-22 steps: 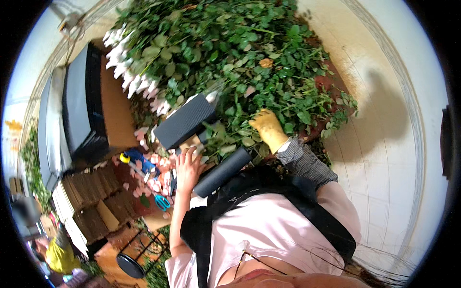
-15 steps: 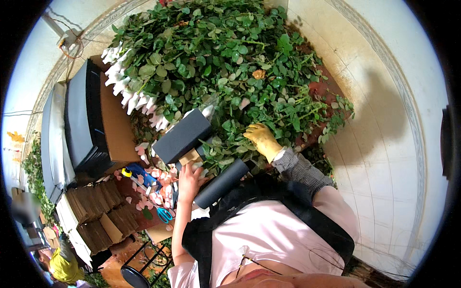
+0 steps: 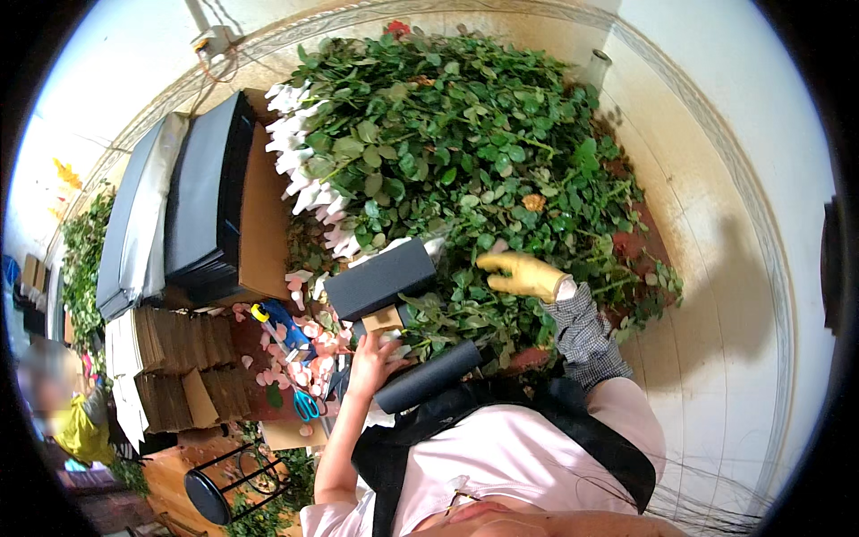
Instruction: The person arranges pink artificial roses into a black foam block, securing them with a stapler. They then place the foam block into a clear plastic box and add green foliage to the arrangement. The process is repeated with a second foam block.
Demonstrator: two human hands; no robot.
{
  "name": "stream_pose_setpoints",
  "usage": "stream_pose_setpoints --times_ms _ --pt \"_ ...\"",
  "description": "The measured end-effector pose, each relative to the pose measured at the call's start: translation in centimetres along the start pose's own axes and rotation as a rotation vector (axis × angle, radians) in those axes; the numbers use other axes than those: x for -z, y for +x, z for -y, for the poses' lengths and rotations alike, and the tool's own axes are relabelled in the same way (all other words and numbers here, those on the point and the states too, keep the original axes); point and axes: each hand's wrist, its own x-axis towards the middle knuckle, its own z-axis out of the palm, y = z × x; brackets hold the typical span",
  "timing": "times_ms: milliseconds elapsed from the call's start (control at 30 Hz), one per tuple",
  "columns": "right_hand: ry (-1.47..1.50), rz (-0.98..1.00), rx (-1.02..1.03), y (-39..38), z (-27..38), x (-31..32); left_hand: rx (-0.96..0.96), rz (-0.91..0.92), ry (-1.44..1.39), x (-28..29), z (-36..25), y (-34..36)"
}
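Observation:
My left hand (image 3: 369, 365) is bare, its fingers curled round something pale by a small brown cardboard piece (image 3: 382, 319); what they hold is mostly hidden. Just beyond the cardboard sits a dark grey block (image 3: 380, 279). To the right of my left hand, a black roll (image 3: 429, 376) lies slanting across in front of my body. My right hand (image 3: 522, 275), in a yellow glove, is over the near edge of a big heap of leafy rose stems (image 3: 465, 152). Its fingers are stretched out and apart, with nothing seen in them.
White-sleeved flower heads (image 3: 300, 157) line the heap's left side. Black sheets (image 3: 210, 192) stand in a cardboard box at left, above stacked brown cardboard (image 3: 183, 345). Blue scissors (image 3: 307, 404) lie near pink petals (image 3: 309, 358). A stool (image 3: 208, 497) and another person (image 3: 80, 430) are lower left.
The view has shifted, so the scene sits further right and lower. My right hand's fingers have straightened and spread over the leaves. My left hand stays by the brown cardboard piece.

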Motion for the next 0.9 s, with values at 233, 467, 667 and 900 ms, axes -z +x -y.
stream_pose_setpoints --times_ms 233,467,667,900 --pt "0.058 -0.85 0.507 16.7 10.4 10.3 0.012 0.052 0.006 0.3 0.2 0.2" --pt "-0.646 -0.88 0.062 30.5 9.5 11.9 0.01 0.021 -0.041 0.5 0.0 0.6" --pt "-0.462 -1.135 0.533 22.2 11.6 10.3 0.043 -0.025 -0.123 0.6 -0.4 0.3" --pt "-0.485 -0.459 -0.029 13.9 7.1 8.7 0.002 -0.006 -0.099 0.3 0.0 0.6"
